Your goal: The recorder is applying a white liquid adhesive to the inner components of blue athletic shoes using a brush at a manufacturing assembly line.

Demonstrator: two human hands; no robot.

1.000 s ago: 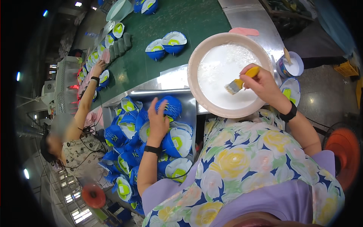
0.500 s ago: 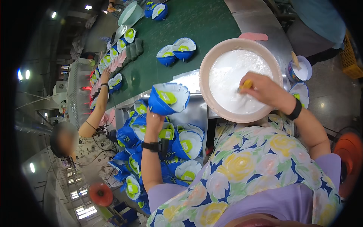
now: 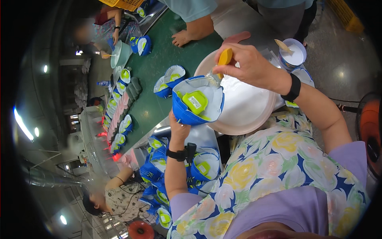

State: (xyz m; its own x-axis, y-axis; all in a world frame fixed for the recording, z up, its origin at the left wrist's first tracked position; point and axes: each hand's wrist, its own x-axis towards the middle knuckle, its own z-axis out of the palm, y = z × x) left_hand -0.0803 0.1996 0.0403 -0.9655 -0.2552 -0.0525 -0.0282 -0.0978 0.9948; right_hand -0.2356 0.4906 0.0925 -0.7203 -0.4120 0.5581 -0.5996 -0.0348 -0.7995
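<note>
My left hand (image 3: 179,127) grips a blue shoe upper (image 3: 191,113) from below and holds it up, its white lining and lime-green labelled piece facing me. My right hand (image 3: 248,63) is closed around a yellow-handled brush (image 3: 225,63). The bristles meet the white lining near the upper's far right edge. Behind the raised upper, and partly covered by it and my right arm, is a wide pale pink basin (image 3: 240,130) of white liquid. Several similar uppers (image 3: 157,159) are heaped beside and below my left forearm.
Two uppers (image 3: 169,81) rest on the green belt (image 3: 149,113). A small tub (image 3: 293,55) with another brush stands right of the basin. A co-worker's hand (image 3: 181,38) lies on the belt's far side; another person (image 3: 127,199) works at left. A fan (image 3: 370,127) stands at right.
My right hand has lifted the brush out of the basin's liquid and brought it to the upper. My left hand has moved the upper right, towards the basin. A co-worker's arm now reaches onto the belt.
</note>
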